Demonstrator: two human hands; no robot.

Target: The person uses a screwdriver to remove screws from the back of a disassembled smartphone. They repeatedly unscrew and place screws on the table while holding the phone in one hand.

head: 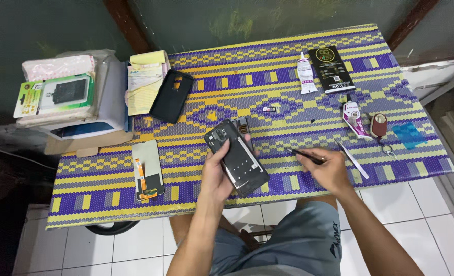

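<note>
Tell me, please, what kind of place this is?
Probably a small phone repair spot at home: an opened phone in the left hand, a loose screen and a glue tube on a woven mat.

Far left of my mat lies a green-edged blister pack (pixel 55 94), a flat black box (pixel 332 69) sits top right, and a detached phone screen (pixel 147 168) lies left of my hands.

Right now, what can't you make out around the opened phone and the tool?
Head view only:
- Opened phone: lower left edge hidden by left hand.
- Thin black tool: rear end buried in right hand; tip too small to identify.
- Small parts on mat: too small.
</note>
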